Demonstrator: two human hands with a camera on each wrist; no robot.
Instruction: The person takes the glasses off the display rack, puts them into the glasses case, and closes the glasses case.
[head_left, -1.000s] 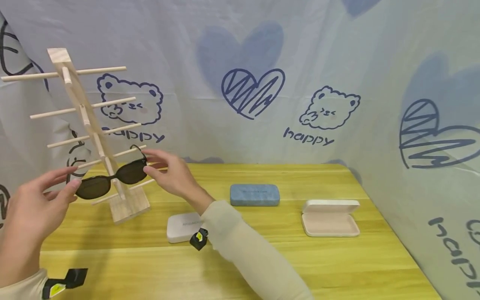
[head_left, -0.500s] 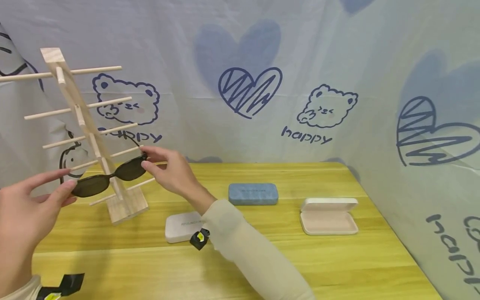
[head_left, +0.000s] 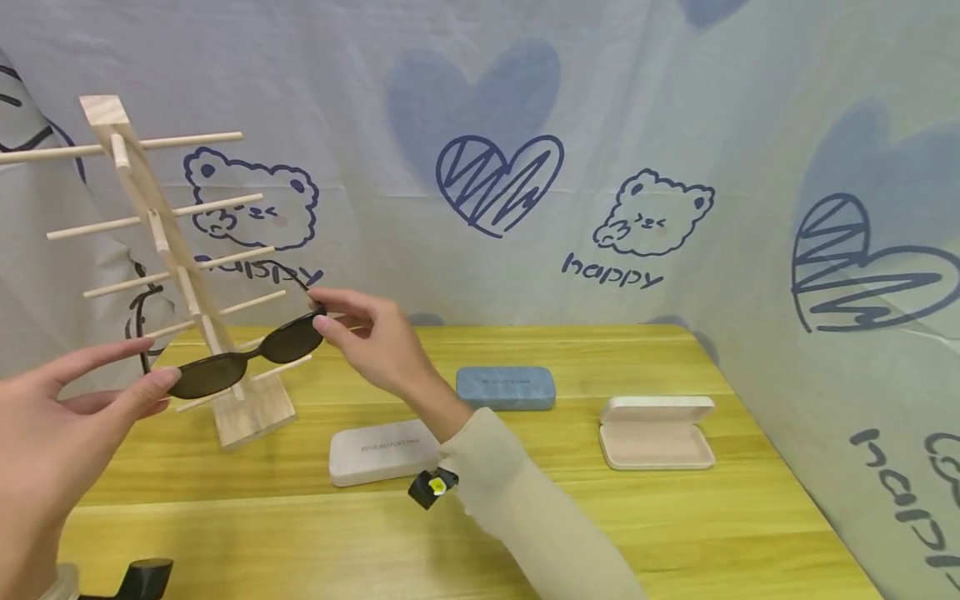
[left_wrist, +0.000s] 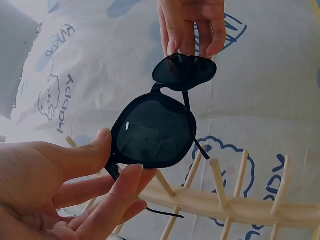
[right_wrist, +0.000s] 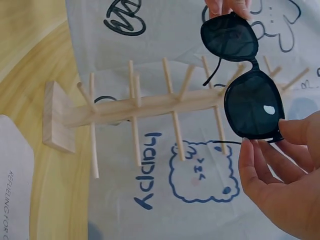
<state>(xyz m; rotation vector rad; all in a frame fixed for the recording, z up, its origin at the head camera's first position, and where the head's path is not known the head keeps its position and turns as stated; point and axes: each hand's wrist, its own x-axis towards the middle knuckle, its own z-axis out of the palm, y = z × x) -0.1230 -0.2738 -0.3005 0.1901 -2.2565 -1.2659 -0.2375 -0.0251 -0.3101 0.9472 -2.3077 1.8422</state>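
Black sunglasses [head_left: 213,375] with dark lenses are held up in front of a wooden rack [head_left: 174,242], their arms spread open toward it. My left hand [head_left: 82,417] pinches the frame at its left hinge, thumb in front and fingers behind. At the other hinge my right hand [head_left: 378,342] pinches the frame between thumb and fingers. In the left wrist view the lenses [left_wrist: 152,131] face the camera, with the rack's pegs behind. The right wrist view shows the sunglasses [right_wrist: 254,105] apart from the rack's base. Whether they touch a peg, I cannot tell.
On the yellow wood-grain table [head_left: 315,542] lie a closed white glasses case [head_left: 382,450], partly behind my right wrist, and a closed blue case [head_left: 506,388]. Farther right, a white case [head_left: 657,433] stands with its lid up. A printed cloth [head_left: 375,250] hangs behind.
The sunglasses have moved right and slightly forward of the rack with both hands holding them. My right hand and forearm have shifted right, uncovering more of the white case.
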